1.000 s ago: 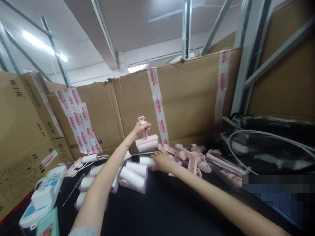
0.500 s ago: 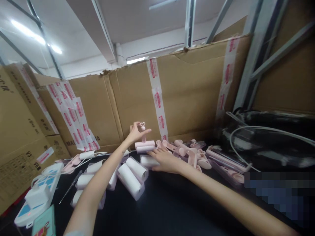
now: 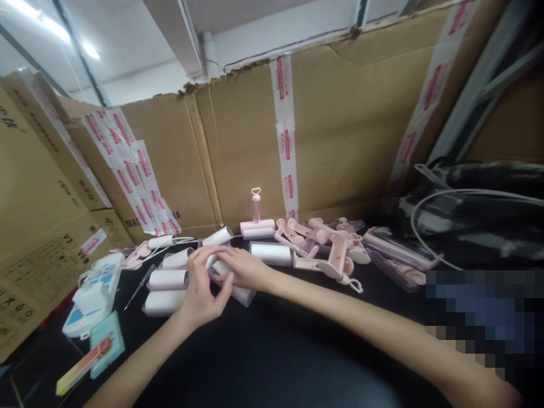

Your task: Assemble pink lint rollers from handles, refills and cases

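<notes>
My left hand (image 3: pixel 204 289) and my right hand (image 3: pixel 244 269) meet over white rolls in clear, pinkish covers. The fingers of my left hand curl around the end of a white roll (image 3: pixel 221 267), thumb bent toward it. My right hand bends its fingers over the same roll from the right; the fingertips are partly hidden. Another covered roll (image 3: pixel 243 296) shows below my right wrist. Behind the hands, a pink T-shaped piece (image 3: pixel 256 225) stands upright with a heart-shaped loop on top. Further white rolls (image 3: pixel 168 279) lie left of my left hand.
Loose pink handles (image 3: pixel 335 255) are heaped at the right, beside long clear-wrapped pink pieces (image 3: pixel 395 258). At the left lie a thin screwdriver-like tool (image 3: pixel 139 287), a power strip (image 3: pixel 96 300) and a teal box (image 3: pixel 107 343). A cardboard wall (image 3: pixel 348 141) closes the back.
My left hand has left the pink T-shaped piece, which now stands alone. Both hands have come down and together over the white rolls. The view has tilted down.
</notes>
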`<control>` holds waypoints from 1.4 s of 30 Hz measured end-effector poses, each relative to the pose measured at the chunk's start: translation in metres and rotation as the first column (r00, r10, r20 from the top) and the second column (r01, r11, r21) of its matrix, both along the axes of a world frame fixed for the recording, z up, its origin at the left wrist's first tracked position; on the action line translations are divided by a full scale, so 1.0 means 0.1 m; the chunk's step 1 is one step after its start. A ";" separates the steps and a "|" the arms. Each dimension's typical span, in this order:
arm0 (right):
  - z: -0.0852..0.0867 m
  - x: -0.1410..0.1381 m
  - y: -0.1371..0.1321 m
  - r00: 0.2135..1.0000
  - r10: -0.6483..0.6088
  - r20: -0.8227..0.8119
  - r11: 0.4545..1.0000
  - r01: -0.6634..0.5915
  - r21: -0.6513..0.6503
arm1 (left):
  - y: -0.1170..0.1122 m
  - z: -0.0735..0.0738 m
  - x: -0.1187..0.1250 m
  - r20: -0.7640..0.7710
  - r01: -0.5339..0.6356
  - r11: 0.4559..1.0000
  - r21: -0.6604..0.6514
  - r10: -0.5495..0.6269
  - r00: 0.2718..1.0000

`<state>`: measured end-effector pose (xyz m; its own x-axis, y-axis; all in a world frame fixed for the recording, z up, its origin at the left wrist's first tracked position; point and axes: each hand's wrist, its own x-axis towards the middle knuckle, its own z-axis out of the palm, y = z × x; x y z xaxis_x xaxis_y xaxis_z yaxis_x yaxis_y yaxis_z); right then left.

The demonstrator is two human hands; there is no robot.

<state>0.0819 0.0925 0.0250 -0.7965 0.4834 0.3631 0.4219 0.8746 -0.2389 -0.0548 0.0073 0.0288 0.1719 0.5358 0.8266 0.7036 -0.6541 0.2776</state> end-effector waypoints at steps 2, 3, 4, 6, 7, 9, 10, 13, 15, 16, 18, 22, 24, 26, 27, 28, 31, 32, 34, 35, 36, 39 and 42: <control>0.11 0.13 -0.07 0.992 0.024 -0.120 0.999 -0.028 -0.036 | -0.09 -0.03 -0.09 -0.135 -0.024 1.000 -0.004 0.024 0.991; 0.18 0.23 -0.12 0.978 0.032 -0.205 0.998 -0.043 -0.051 | -0.10 -0.02 -0.13 -0.225 -0.041 0.998 -0.045 0.030 0.974; 0.26 0.35 -0.17 0.957 0.031 -0.289 0.997 -0.051 -0.064 | -0.09 -0.01 -0.17 -0.328 -0.067 0.992 -0.110 0.028 0.944; 0.40 0.62 -0.28 0.922 0.002 -0.388 0.996 -0.036 -0.081 | 0.00 0.03 -0.24 -0.527 -0.155 0.956 -0.249 0.001 0.850; 0.44 0.76 -0.34 0.924 -0.024 -0.381 0.996 -0.010 -0.087 | 0.06 0.03 -0.27 -0.603 -0.207 0.932 -0.298 -0.016 0.797; 0.45 1.04 -0.43 0.951 -0.092 -0.295 0.991 0.058 -0.120 | 0.21 0.01 -0.31 -0.704 -0.291 0.896 -0.336 -0.034 0.709; 0.42 1.17 -0.46 0.963 -0.127 -0.237 0.985 0.095 -0.141 | 0.27 -0.01 -0.32 -0.731 -0.315 0.889 -0.333 -0.032 0.681; 0.22 1.50 -0.49 0.970 -0.228 -0.088 0.957 0.207 -0.202 | 0.38 -0.11 -0.34 -0.756 -0.333 0.897 -0.289 0.000 0.654; 0.08 1.64 -0.46 0.959 -0.275 -0.072 0.946 0.256 -0.197 | 0.36 -0.17 -0.33 -0.749 -0.333 0.911 -0.244 0.041 0.661; 0.03 1.70 -0.44 0.954 -0.287 -0.086 0.948 0.270 -0.170 | 0.33 -0.20 -0.33 -0.744 -0.334 0.917 -0.217 0.066 0.665; -0.02 1.75 -0.41 0.942 -0.298 -0.151 0.954 0.291 -0.067 | 0.24 -0.25 -0.31 -0.729 -0.338 0.928 -0.157 0.121 0.674; 0.03 1.76 -0.52 0.901 -0.279 -0.333 0.940 0.328 0.100 | 0.03 -0.37 -0.25 -0.705 -0.354 0.935 -0.025 0.235 0.669; 0.04 1.73 -0.63 0.897 -0.242 -0.369 0.958 0.281 0.055 | -0.09 -0.43 -0.21 -0.714 -0.351 0.936 0.020 0.259 0.650; 0.01 1.67 -0.76 0.915 -0.169 -0.365 0.985 0.142 -0.098 | -0.21 -0.49 -0.17 -0.714 -0.339 0.941 0.018 0.249 0.654; -0.03 1.63 -0.83 0.920 -0.121 -0.373 0.975 0.040 -0.218 | -0.27 -0.52 -0.15 -0.698 -0.333 0.943 -0.009 0.233 0.677; -0.08 1.57 -0.89 0.912 -0.077 -0.404 0.931 -0.080 -0.357 | -0.34 -0.54 -0.13 -0.670 -0.325 0.944 -0.059 0.204 0.714; -0.28 1.38 -1.02 0.814 -0.157 -0.559 0.597 -0.373 -0.711 | -0.51 -0.56 -0.07 -0.491 -0.304 0.914 -0.269 0.141 0.860; -0.34 1.31 -1.04 0.766 -0.272 -0.582 0.477 -0.418 -0.773 | -0.56 -0.55 -0.05 -0.417 -0.304 0.899 -0.315 0.156 0.895; -0.44 1.22 -1.04 0.653 -0.522 -0.549 0.268 -0.485 -0.832 | -0.61 -0.50 -0.01 -0.323 -0.304 0.898 -0.318 0.199 0.925; -0.47 1.19 -1.02 0.602 -0.620 -0.503 0.166 -0.527 -0.834 | -0.62 -0.45 0.03 -0.314 -0.301 0.912 -0.279 0.209 0.926; -0.49 1.17 -0.98 0.567 -0.689 -0.451 0.058 -0.577 -0.815 | -0.62 -0.40 0.07 -0.336 -0.284 0.931 -0.228 0.199 0.921; -0.52 1.15 -0.86 0.543 -0.776 -0.320 -0.202 -0.695 -0.690 | -0.58 -0.22 0.27 -0.499 -0.156 0.986 -0.053 0.109 0.860; -0.53 1.15 -0.77 0.514 -0.790 -0.334 -0.248 -0.766 -0.593 | -0.52 -0.07 0.54 -0.657 0.097 0.988 0.124 0.008 0.753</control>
<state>0.1970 0.0159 -0.0277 -0.6395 0.7132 -0.2870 -0.5455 -0.6840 -0.4844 -0.0008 -0.0447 0.0220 0.7192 0.4007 0.5677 0.6472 -0.6837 -0.3373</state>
